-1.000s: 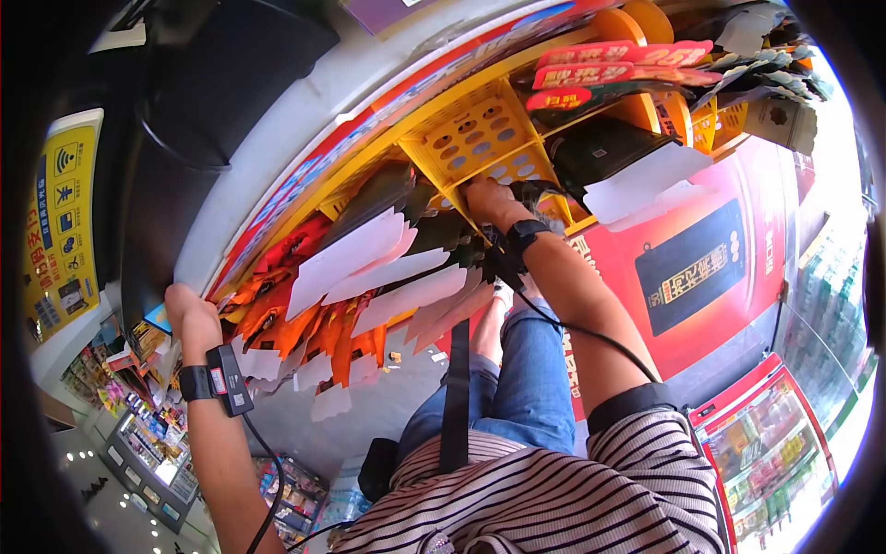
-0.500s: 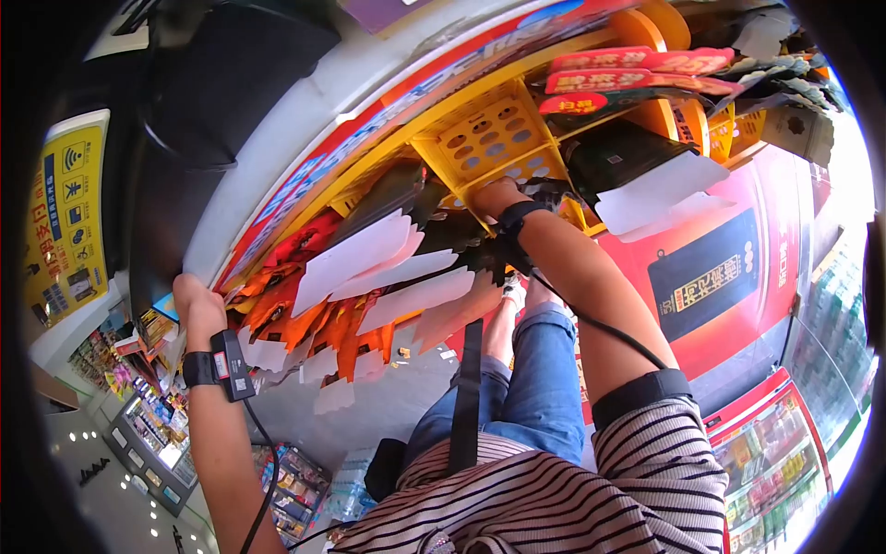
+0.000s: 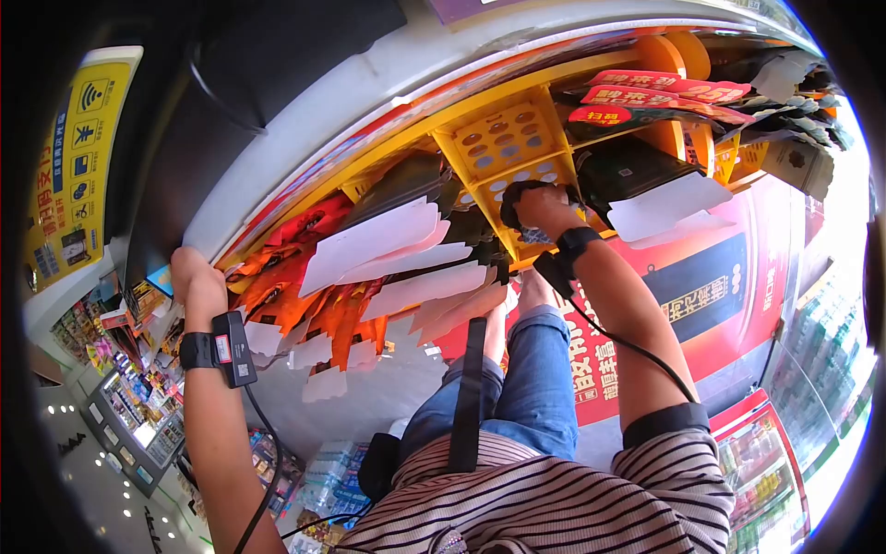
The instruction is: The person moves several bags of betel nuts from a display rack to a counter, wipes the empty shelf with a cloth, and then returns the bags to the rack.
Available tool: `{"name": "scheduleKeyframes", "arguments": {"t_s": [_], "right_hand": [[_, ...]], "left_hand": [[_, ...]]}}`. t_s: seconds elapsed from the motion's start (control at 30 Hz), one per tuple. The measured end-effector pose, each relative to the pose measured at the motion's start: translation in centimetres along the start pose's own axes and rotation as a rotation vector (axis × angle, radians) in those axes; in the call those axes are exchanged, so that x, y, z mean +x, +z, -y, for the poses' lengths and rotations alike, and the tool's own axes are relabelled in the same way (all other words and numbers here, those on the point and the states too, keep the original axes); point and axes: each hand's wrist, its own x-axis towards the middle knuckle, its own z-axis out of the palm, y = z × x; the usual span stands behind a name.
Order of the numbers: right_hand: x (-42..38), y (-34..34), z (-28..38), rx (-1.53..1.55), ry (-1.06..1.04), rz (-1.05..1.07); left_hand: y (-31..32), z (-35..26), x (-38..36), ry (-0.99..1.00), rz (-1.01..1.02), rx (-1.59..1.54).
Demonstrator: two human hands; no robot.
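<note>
My right hand is at the front of the yellow plastic rack, its fingers closed round a dark, crumpled, cloth-like thing. What that thing is, I cannot make out. A bare compartment with round holes lies just behind it. To the left of this hand hang several packets with white cards sticking out, and orange-red packets farther left. My left hand rests by the left end of the white counter edge; its fingers are mostly hidden.
Dark packets with white flaps hang on the right of the rack, below red promotional signs. A red poster panel stands beneath. A yellow sign is at far left. Store shelves and a glass-fronted cooler stand behind me.
My right hand has drawn back to the right out of the compartment, and the dark thing now shows in its fingers. My left hand has stayed by the counter edge. The view has shifted slightly.
</note>
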Motion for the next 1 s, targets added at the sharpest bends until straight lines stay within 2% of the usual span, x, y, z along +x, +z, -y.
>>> {"name": "scheduleKeyframes", "arguments": {"t_s": [0.03,0.07,0.1,0.13,0.17,0.27,0.33,0.4,0.47,0.53,0.57,0.63,0.7,0.77,0.8,0.83,0.9,0.93,1.0], "right_hand": [[0.4,0.0,0.3,0.026,0.051,0.150],[0.7,0.1,0.4,0.013,0.022,0.114],[0.8,0.5,0.6,0.000,-0.009,0.085],[0.9,0.8,0.6,-0.012,-0.035,0.051],[1.6,1.3,0.4,0.009,-0.042,0.047],[3.9,2.5,0.0,0.060,-0.074,0.106],[5.0,2.1,0.0,0.087,-0.100,0.231],[5.0,1.5,0.0,0.256,-0.067,0.318],[4.4,0.1,0.2,0.362,-0.021,0.375],[3.8,-1.4,1.1,0.419,0.028,0.399],[3.7,-0.9,1.4,0.352,0.023,0.293],[2.5,-0.6,2.5,0.215,0.018,0.078],[2.4,-0.6,2.5,0.129,0.048,0.079],[2.8,-0.3,2.3,0.072,0.115,0.022],[1.7,-1.0,2.0,-0.029,0.074,0.046],[1.8,-0.5,1.5,0.023,0.060,0.069],[2.2,0.9,0.3,0.138,0.038,0.114],[2.0,1.1,0.6,0.123,0.078,0.086],[2.1,1.2,1.2,0.077,0.006,0.152]], "left_hand": [[0.1,2.6,1.2,0.649,-0.385,0.630],[0.0,2.4,1.7,1.204,-0.384,1.157],[-0.6,2.1,2.5,1.849,-0.748,1.574],[-3.5,-1.0,4.3,2.417,-0.657,1.869],[-5.0,-2.7,5.5,3.003,-0.444,2.126],[-5.3,-2.7,5.2,2.973,-0.474,2.197],[-8.0,-1.9,3.9,2.324,-0.345,2.877],[-7.7,-1.9,3.8,2.247,-0.333,2.964],[-3.9,-2.5,4.1,2.822,-0.433,2.501],[-2.9,-2.7,3.8,3.042,-0.463,2.347],[-2.2,-2.6,3.8,3.115,-0.431,2.201],[-2.6,-2.4,5.2,3.186,-0.316,1.853],[-3.9,-2.5,5.9,3.181,-0.354,1.819],[-7.3,-2.5,6.6,3.131,-0.563,2.149],[-9.1,-2.4,6.8,3.087,-0.671,2.307],[-10.4,-2.2,6.9,3.028,-0.779,2.474],[-7.6,-2.2,5.4,3.140,-0.988,2.396],[-1.3,-2.1,2.6,3.305,-1.072,2.126],[1.0,-1.8,2.1,3.389,-1.171,1.988]]}}
